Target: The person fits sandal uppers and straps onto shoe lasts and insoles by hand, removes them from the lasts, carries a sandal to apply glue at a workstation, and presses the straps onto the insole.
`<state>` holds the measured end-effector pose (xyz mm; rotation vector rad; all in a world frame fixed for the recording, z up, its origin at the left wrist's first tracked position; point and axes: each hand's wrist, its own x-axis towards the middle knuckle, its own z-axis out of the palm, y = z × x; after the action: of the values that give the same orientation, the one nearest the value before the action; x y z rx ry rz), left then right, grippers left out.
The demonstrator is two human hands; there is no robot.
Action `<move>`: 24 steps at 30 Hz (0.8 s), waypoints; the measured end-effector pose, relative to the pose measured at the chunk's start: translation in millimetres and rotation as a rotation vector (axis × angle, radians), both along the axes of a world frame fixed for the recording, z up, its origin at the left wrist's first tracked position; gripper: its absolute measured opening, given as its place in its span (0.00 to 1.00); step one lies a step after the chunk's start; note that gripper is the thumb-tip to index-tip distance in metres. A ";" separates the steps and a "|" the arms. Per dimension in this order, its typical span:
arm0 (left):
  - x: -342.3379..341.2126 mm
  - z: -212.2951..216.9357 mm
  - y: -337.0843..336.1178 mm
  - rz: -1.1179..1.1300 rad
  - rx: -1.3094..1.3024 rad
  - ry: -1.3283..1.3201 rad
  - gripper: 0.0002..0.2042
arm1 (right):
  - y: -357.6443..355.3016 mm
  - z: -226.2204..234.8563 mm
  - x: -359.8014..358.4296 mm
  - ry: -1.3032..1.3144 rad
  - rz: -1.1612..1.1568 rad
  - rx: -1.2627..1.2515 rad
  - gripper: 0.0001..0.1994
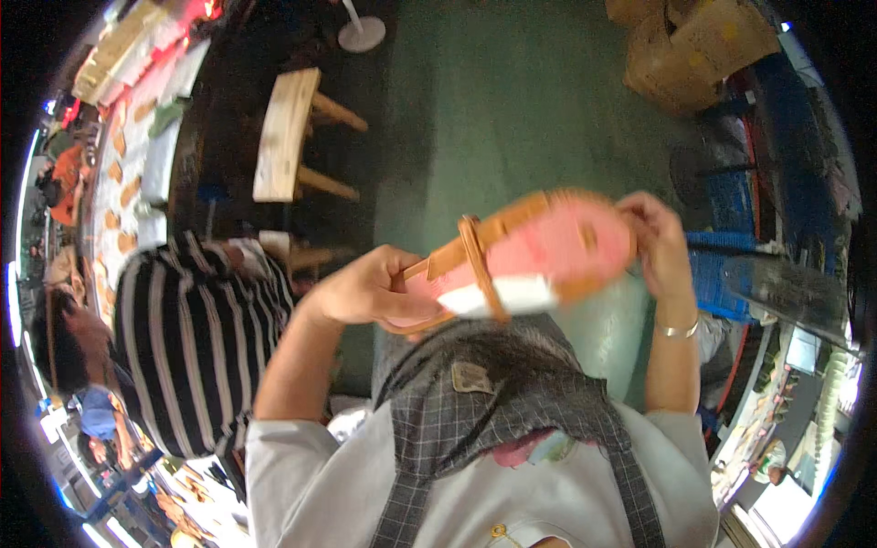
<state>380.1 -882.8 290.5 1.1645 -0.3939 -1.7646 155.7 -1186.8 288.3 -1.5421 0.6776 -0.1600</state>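
Note:
A tan sandal (585, 242) with a pink inner face is held up in front of my apron, tilted with its right end higher. A thin tan strap crosses it near the middle, and a white patch shows along its near edge. My left hand (370, 288) grips the left end, thumb on top of the pink face. At the other end, the fingers of my right hand (656, 239) are bent around the rim; motion blurs them a little. A silver bracelet circles my right wrist.
A wooden bench (285, 137) stands ahead on the left. Close on my left is a person in a striped top (196, 338). Beyond runs a line with several tan shoe parts (126, 192). Cardboard boxes (703, 55) are far right; blue crates (722, 274) stand nearer.

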 end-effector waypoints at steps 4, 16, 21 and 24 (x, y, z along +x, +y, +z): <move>27.0 -29.2 -108.8 0.479 -0.111 -0.082 0.12 | -45.6 -59.4 15.6 0.128 -0.042 0.145 0.07; 113.4 -18.7 -305.9 0.540 -0.193 -0.859 0.11 | -157.5 -9.7 299.0 -0.316 0.257 0.512 0.17; 214.7 14.4 -279.3 1.041 0.015 -0.932 0.07 | -192.1 12.0 379.7 -0.162 0.500 0.669 0.16; 269.8 7.1 -270.9 1.006 -0.053 -0.897 0.11 | -177.7 17.2 435.5 -0.094 0.700 0.612 0.18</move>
<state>649.9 -1153.7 297.6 1.6685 -0.2704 -0.3185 591.2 -1364.5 305.5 -1.0851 0.0595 0.4626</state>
